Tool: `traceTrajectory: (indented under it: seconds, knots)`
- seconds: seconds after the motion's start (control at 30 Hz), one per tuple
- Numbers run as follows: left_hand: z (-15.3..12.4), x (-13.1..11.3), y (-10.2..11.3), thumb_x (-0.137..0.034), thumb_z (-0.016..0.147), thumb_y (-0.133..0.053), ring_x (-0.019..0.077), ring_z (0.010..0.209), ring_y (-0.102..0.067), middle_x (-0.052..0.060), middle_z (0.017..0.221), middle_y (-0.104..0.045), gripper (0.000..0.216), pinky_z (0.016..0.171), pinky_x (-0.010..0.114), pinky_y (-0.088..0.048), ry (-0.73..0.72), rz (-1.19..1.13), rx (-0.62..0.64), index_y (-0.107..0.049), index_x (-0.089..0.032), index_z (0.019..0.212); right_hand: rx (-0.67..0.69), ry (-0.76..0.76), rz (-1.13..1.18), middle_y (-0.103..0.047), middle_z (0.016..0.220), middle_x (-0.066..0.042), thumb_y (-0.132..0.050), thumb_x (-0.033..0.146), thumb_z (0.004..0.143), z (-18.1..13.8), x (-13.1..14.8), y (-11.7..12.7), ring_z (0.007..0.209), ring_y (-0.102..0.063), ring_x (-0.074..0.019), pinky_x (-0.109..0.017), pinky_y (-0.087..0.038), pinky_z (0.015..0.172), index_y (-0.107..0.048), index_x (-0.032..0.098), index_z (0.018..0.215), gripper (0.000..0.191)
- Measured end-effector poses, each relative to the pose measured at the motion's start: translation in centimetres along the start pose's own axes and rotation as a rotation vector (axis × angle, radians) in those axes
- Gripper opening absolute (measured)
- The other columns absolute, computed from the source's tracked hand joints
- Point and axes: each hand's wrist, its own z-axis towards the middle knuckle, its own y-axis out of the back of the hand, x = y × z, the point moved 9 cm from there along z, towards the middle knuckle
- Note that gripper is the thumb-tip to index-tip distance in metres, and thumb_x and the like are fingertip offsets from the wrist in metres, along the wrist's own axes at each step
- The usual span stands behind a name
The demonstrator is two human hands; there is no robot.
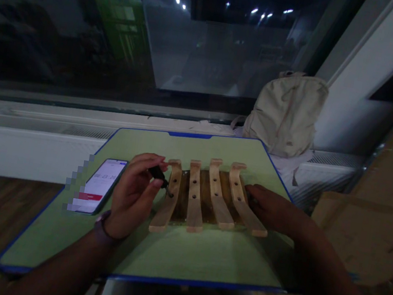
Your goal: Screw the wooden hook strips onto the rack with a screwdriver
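Between my left thumb and fingers is a small black-handled screwdriver [157, 174]. My left hand [137, 190], closed on it, is beside the leftmost hook. The tool's thin tip meets the lower hole of that curved wooden hook [163, 211]; whether a screw sits there is too dim to tell. Several similar pale hooks, each with two dark holes, lie side by side across a brown wooden board [183, 200], forming a hook rack. My right hand [265, 204] holds the rack's right end, its fingertips partly hidden behind the rightmost hook [246, 209].
A phone [102, 185] with a lit timer screen lies on the green, blue-edged table [223, 265], left of my left hand. Behind the table, a beige backpack [286, 114] leans on the windowsill. Cardboard [356, 235] stands at the right.
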Motion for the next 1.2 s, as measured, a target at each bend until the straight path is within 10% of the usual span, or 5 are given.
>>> traceTrajectory:
  seconds: [0.17, 0.47, 0.83, 1.2]
  knots:
    - [-0.1, 0.2, 1.0, -0.012, 0.084, -0.072, 0.0116, 0.088, -0.067, 0.002, 0.103, -0.063, 0.042, 0.073, 0.021, -0.058, 0.006, 0.08, -0.087, -0.068, -0.031, 0.122, 0.002, 0.009, 0.01, -0.072, 0.101, -0.012, -0.05, 0.028, 0.095, 0.0, 0.0, 0.0, 0.086, -0.067, -0.0232, -0.033, -0.051, 0.078, -0.066, 0.019, 0.107, 0.022]
    - [-0.2, 0.6, -0.5, -0.019, 0.098, -0.055, 0.0158, 0.104, -0.07, 0.005, 0.113, -0.071, 0.038, 0.096, 0.032, -0.057, 0.115, -0.133, 0.0, -0.056, -0.029, 0.135, -0.005, 0.019, -0.004, -0.072, 0.101, -0.012, -0.05, 0.027, 0.095, 0.0, 0.2, 0.1, 0.086, -0.067, -0.0221, -0.03, -0.05, 0.077, -0.066, 0.018, 0.108, 0.022]
    - [-0.2, 0.5, 0.9, -0.017, 0.087, -0.07, 0.0127, 0.089, -0.066, 0.003, 0.103, -0.065, 0.044, 0.074, 0.023, -0.058, 0.035, 0.087, -0.08, -0.064, -0.031, 0.128, -0.011, 0.019, -0.013, -0.072, 0.099, -0.01, -0.051, 0.026, 0.094, 0.0, 0.3, 0.2, 0.086, -0.068, -0.0222, -0.029, -0.051, 0.075, -0.065, 0.02, 0.106, 0.02]
    - [-0.6, 1.3, -0.6, -0.022, 0.099, -0.053, 0.0173, 0.106, -0.069, 0.007, 0.115, -0.069, 0.044, 0.097, 0.036, -0.056, 0.148, -0.103, 0.027, -0.051, -0.031, 0.142, 0.008, 0.019, -0.006, -0.072, 0.103, -0.012, -0.05, 0.025, 0.095, 0.0, 0.2, 0.0, 0.086, -0.067, -0.0222, -0.029, -0.05, 0.076, -0.065, 0.018, 0.106, 0.02]
